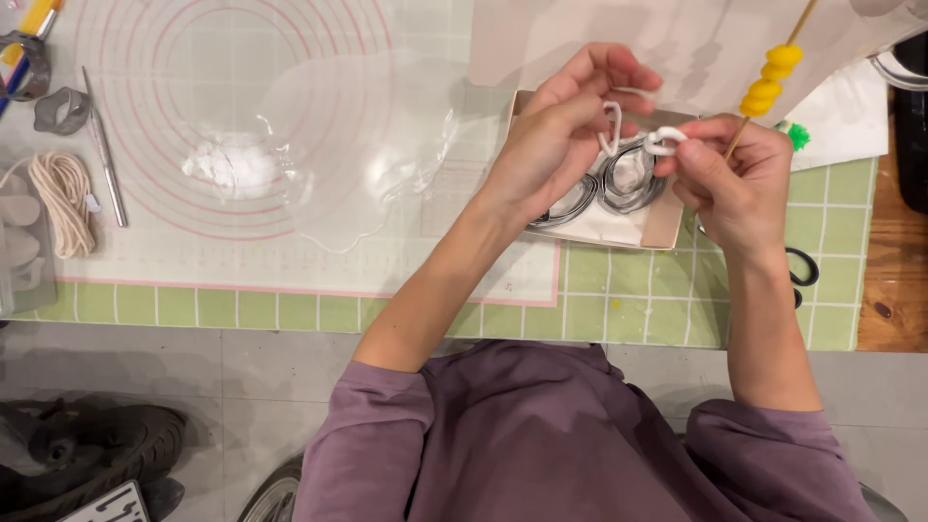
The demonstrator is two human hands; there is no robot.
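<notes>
head view | left hand pinching white clay loop | right hand gripping white clay ring, upper right | both over small box

A person in a purple top works over a green checked table cover, the left hand pinching a thin white loop while the right hand grips a small white ring-shaped piece and a wooden skewer threaded with yellow beads. Beneath the hands sits a shallow cardboard box holding metal cutters. To the left, white powder lies on a translucent ringed mat, with a metal tool and a cord bundle near the edge.
</notes>
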